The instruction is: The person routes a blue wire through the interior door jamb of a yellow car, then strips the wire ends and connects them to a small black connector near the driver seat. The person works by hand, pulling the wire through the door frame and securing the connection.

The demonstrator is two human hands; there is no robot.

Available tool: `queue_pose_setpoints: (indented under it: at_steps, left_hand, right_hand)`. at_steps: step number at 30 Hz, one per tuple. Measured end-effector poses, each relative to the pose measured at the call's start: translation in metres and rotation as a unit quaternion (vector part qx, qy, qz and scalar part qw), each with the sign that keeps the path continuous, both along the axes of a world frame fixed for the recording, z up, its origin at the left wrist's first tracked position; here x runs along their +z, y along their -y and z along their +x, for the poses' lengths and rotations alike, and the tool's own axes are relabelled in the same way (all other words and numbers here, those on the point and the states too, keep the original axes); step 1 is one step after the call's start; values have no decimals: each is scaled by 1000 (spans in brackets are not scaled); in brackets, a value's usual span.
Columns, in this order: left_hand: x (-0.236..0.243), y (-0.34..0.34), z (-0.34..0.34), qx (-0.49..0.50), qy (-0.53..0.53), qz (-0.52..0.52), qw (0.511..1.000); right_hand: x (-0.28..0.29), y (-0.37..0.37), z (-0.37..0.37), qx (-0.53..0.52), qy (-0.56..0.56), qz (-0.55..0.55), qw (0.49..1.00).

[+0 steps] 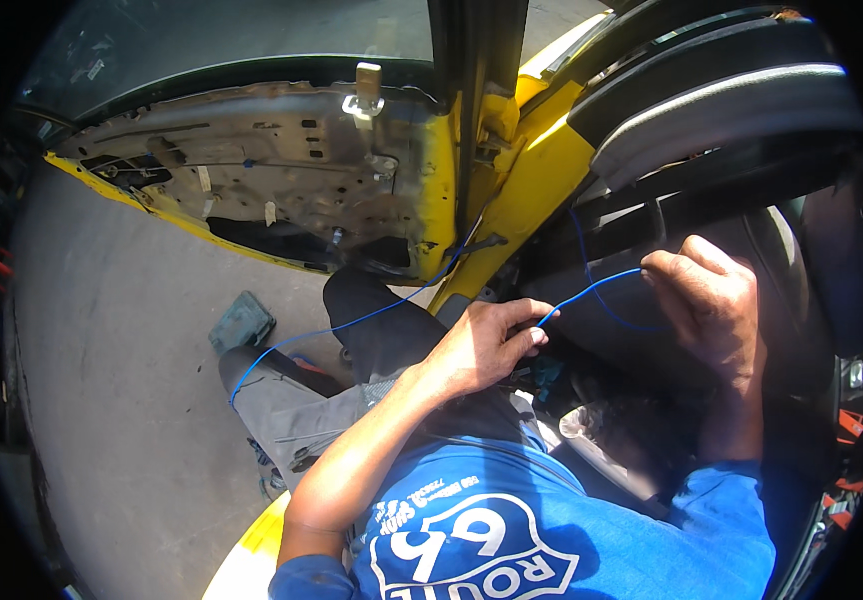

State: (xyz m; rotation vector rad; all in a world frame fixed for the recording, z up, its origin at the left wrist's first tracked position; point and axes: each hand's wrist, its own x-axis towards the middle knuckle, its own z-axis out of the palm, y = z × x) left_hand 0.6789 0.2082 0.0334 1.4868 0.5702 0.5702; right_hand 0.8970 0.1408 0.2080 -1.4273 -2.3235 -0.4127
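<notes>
A thin blue wire (588, 289) runs between my two hands in front of my body. My left hand (486, 345) pinches it between thumb and fingers. To the right and a little farther off, my right hand (708, 300) closes on the same wire with its fingers curled in. A longer stretch of blue wire (351, 320) loops over my leg at the left and runs up to the gap beside the yellow door pillar. Another loop hangs behind my right hand, toward the dark dashboard area.
A yellow car door (281, 185) stands open ahead on the left, its inner metal bare of trim. The yellow door frame (531, 195) rises beside it. A green case (242, 322) lies on the grey floor (121, 330). At the upper right is the dark dashboard (731, 110).
</notes>
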Motion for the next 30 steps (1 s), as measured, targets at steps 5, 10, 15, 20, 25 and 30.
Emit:
queue_pose_setpoints:
  at_steps: [5,10,15,20,25,30]
  left_hand:
    - [-19,1,-12,16,6,-2,1000]
    - [-28,-18,7,94,-16,-171,981]
    - [-41,-34,14,83,-61,27,994]
    - [-43,-38,-2,86,-88,119,985]
    - [-36,-36,0,37,-24,181,982]
    - [-39,-37,-3,104,65,-102,987]
  right_hand:
    - [0,4,1,36,-18,-21,999]
    - [-5,2,-7,149,47,-29,987]
    - [-5,-4,-5,-5,21,-4,1000]
    - [2,-6,-1,-50,-11,36,998]
    - [3,-7,0,-74,-34,48,996]
    - [7,-2,6,-69,-61,64,994]
